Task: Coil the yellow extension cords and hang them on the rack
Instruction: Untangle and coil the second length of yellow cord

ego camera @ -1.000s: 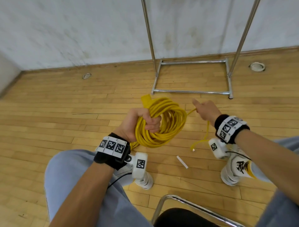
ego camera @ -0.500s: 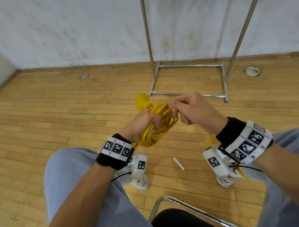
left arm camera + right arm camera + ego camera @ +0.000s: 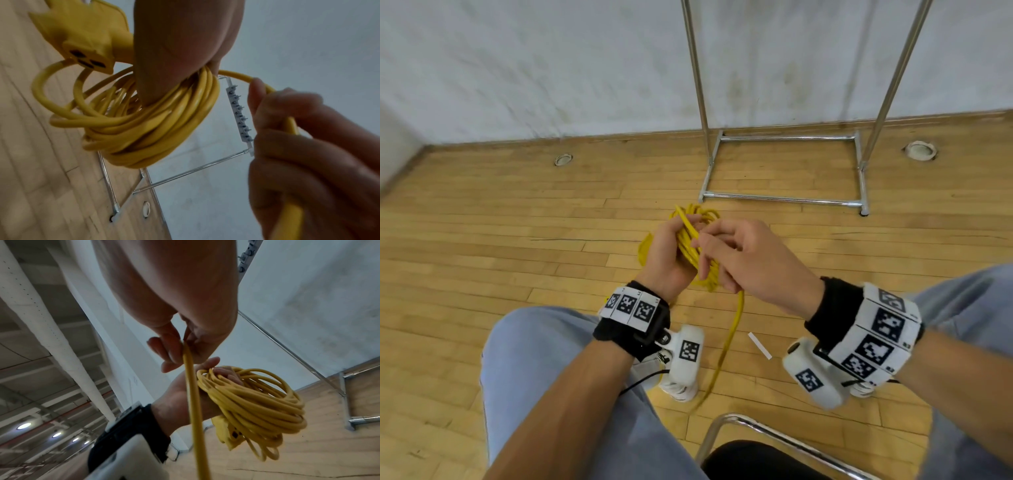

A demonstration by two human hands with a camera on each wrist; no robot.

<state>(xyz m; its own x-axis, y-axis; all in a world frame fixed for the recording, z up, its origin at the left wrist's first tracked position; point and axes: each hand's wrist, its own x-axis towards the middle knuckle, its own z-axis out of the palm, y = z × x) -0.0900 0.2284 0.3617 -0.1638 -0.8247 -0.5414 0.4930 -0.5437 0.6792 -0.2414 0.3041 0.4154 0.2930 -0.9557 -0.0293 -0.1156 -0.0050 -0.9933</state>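
Yellow extension cord (image 3: 690, 240), coiled in loops, sits in your left hand (image 3: 666, 255) in the head view, fingers curled round the bundle; your right hand (image 3: 746, 258) pinches the loose strand, which trails down toward the wooden plank floor (image 3: 500, 240) before the chrome tube rack (image 3: 784, 198). Left wrist view: the cord's yellow socket end (image 3: 82, 37) juts beside your fist. Right wrist view: thumb and fingertips (image 3: 164, 350) press the strand just above the coil.
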